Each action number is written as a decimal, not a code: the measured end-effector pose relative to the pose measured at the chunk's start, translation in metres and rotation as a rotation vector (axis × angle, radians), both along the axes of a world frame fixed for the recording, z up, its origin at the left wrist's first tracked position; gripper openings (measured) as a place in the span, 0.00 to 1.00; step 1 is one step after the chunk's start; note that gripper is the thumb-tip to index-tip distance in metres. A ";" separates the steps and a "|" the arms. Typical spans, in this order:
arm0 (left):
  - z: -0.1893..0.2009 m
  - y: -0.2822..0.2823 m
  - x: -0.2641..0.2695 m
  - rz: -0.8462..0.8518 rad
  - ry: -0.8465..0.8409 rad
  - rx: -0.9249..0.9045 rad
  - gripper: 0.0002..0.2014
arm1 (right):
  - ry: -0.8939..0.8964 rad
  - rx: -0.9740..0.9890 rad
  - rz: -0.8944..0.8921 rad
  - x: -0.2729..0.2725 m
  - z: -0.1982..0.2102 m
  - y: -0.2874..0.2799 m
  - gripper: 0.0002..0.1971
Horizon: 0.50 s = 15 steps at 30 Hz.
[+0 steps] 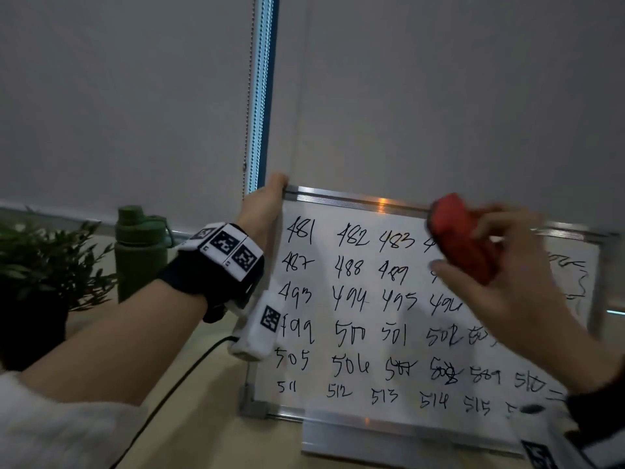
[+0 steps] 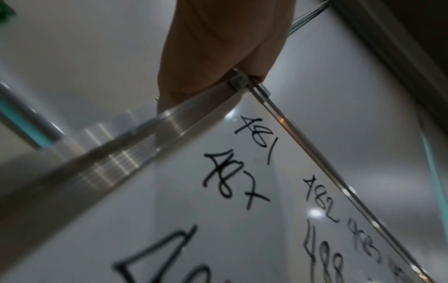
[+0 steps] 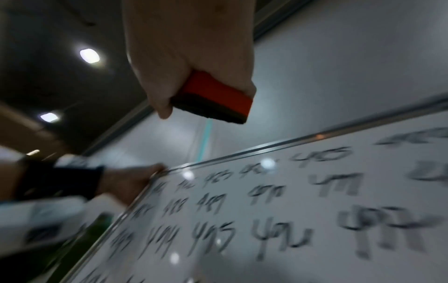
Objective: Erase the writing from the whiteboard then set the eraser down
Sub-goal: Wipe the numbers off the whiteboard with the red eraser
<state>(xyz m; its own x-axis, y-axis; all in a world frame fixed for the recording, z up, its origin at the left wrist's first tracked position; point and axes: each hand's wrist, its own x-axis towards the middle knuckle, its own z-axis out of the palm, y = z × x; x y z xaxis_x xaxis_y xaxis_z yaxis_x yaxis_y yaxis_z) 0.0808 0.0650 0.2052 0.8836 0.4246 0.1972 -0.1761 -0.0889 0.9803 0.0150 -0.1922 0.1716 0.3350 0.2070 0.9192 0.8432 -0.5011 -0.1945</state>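
Note:
A small metal-framed whiteboard (image 1: 368, 360) stands propped on the table, covered with rows of handwritten black numbers from 481 to about 515. My left hand (image 1: 267, 204) grips its top left corner (image 2: 238, 82). My right hand (image 1: 500, 275) holds a red eraser (image 1: 463, 238) with a black felt pad (image 3: 208, 110) in front of the board's upper right part. The right wrist view shows the eraser a little off the board surface (image 3: 290, 210). Some marks at the board's right edge look smeared.
A green water bottle (image 1: 140, 252) and a potted plant (image 1: 40, 275) stand left of the board. A black cable (image 1: 176, 384) runs across the beige table. A grey roller blind with a bead chain (image 1: 249, 96) hangs behind.

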 end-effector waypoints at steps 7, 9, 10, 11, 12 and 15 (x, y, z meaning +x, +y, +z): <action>0.035 0.006 -0.011 -0.072 -0.015 0.366 0.11 | -0.370 -0.602 -0.316 0.034 -0.007 0.087 0.23; 0.043 0.005 -0.014 -0.090 0.006 0.585 0.13 | -0.419 -0.667 -0.386 0.043 -0.002 0.098 0.30; 0.044 0.004 -0.014 -0.080 0.023 0.701 0.15 | -0.423 -0.675 -0.408 0.048 0.000 0.102 0.31; 0.044 0.005 -0.015 -0.052 0.031 0.812 0.17 | -0.416 -0.677 -0.409 0.051 -0.001 0.103 0.31; 0.043 0.006 -0.015 -0.019 0.031 0.906 0.19 | -0.429 -0.676 -0.394 0.054 -0.007 0.102 0.30; 0.044 0.006 -0.016 0.013 0.020 1.051 0.20 | -0.461 -0.795 -0.305 0.058 -0.033 0.096 0.32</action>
<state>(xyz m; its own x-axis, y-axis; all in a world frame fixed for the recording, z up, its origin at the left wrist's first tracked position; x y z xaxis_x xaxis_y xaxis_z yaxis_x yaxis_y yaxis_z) 0.0651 0.0707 0.2488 0.8876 0.0577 0.4571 -0.1536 -0.8983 0.4117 0.0728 -0.0958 0.1386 0.1187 0.7889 0.6030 0.5638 -0.5534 0.6130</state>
